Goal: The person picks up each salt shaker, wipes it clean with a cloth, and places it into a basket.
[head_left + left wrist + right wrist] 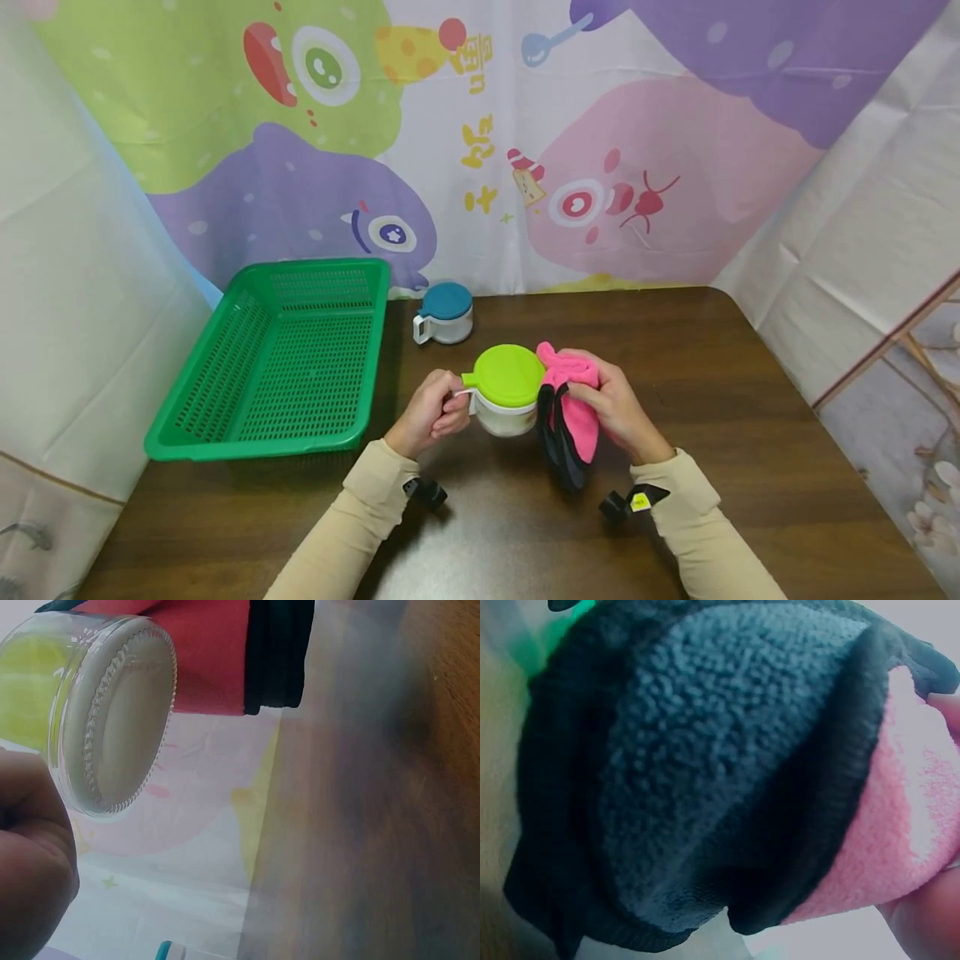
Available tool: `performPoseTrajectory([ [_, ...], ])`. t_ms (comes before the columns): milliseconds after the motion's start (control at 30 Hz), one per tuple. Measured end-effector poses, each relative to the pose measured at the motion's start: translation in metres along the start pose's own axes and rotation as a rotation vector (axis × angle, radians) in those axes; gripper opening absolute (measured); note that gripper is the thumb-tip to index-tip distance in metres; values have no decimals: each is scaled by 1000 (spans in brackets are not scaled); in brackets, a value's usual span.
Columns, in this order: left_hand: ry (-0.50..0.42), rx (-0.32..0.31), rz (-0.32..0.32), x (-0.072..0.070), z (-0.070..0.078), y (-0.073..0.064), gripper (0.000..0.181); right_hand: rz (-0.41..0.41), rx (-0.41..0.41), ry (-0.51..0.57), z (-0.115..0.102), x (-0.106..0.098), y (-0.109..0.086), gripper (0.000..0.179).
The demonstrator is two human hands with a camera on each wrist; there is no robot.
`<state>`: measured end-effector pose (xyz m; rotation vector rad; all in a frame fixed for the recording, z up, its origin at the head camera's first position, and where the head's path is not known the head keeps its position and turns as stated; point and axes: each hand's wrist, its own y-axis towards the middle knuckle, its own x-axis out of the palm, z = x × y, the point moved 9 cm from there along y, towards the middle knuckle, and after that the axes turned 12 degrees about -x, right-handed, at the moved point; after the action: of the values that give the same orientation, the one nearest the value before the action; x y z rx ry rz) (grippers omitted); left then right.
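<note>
My left hand (435, 412) grips the white handle of a clear glass jar (507, 421) with a lime-green lid (510, 375). The left wrist view shows the jar's round ridged base (131, 724) tilted toward that camera, raised over the table. On the jar's other side my right hand (611, 404) pinches a folded cloth (581, 421), pink on one face and dark grey with black edging on the other. The cloth meets the jar's right side in the head view. Up close in the right wrist view, its fuzzy grey face (727, 735) hangs in a loose fold.
A second jar with a blue lid (447, 301) and white handle stands behind, near the table's back edge. To the left sits a green slotted plastic basket (363, 392). The brown wooden table (712, 467) ends at a cartoon-printed curtain (480, 250).
</note>
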<state>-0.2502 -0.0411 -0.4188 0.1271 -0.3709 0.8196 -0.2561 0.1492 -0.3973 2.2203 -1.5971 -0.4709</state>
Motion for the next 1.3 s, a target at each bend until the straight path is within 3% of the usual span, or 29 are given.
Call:
performPoseTrajectory([
  [567, 57, 29, -246, 14, -1, -3, 37, -238, 83, -73, 3, -3, 10, 43],
  [800, 47, 41, -287, 14, -2, -4, 37, -281, 124, -127, 8, -3, 13, 45],
  [1033, 49, 27, -305, 13, -3, -4, 37, -356, 91, -58, 6, 5, 19, 40],
  [1300, 64, 19, -318, 15, -3, -5, 35, -353, 128, -18, 11, 7, 22, 46],
])
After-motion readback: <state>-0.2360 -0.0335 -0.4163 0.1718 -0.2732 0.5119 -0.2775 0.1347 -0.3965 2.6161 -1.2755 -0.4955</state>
